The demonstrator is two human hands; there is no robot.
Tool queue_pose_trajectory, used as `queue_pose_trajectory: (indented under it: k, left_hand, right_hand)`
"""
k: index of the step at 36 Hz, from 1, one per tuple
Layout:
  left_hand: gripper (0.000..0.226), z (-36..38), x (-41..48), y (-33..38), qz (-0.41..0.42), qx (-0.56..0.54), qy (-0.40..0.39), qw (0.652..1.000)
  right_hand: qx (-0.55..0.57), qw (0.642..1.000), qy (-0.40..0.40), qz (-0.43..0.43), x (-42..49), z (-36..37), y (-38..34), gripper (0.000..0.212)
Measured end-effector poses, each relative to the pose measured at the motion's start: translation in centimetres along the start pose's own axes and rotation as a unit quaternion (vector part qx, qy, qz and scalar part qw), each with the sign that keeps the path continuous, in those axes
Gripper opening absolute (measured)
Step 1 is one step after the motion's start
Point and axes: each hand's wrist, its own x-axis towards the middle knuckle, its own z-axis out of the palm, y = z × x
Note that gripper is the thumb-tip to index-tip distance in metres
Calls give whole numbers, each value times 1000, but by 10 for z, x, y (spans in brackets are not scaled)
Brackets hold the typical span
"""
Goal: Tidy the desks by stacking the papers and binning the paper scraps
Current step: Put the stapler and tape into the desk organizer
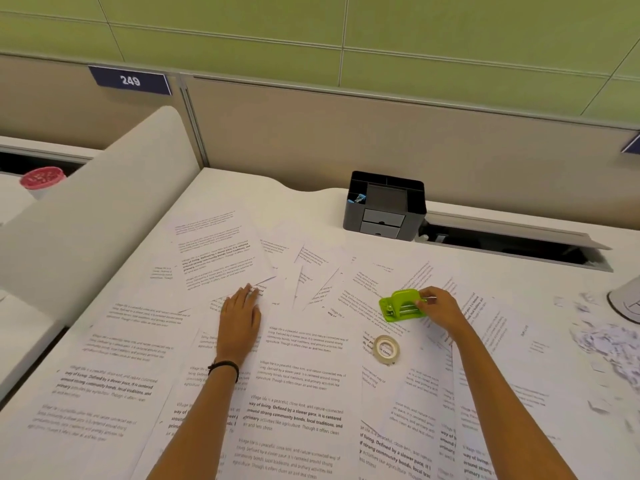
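Papers (301,375) are being pressed by flat-fingered left hand (239,323); at three o'clock, right hand (441,308) is gripping green stapler (398,303).

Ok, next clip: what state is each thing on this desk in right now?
papers, scattered and overlapping, unstacked.
paper scraps, loose pile at the desk's right side.
green hole punch, pinched at its right end by the right hand.
tape roll, lying flat on a sheet, untouched.
left hand, flat, fingers straight, resting on the papers.
desk organizer, upright, drawers shut.
cable hatch, lid raised.
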Motion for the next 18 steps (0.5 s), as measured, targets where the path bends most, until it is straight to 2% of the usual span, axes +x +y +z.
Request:
queue_pose_trajectory:
  k: [10,18]
  left_hand:
    - [45,-8,7,5,10,-15,21,1000]
    - [43,-11,34,21,38,-29,28,998]
  right_hand:
    - [37,996,-78,-24,6,-11,-18,12]
    - [46,994,-57,-85,15,-10,-42,14]
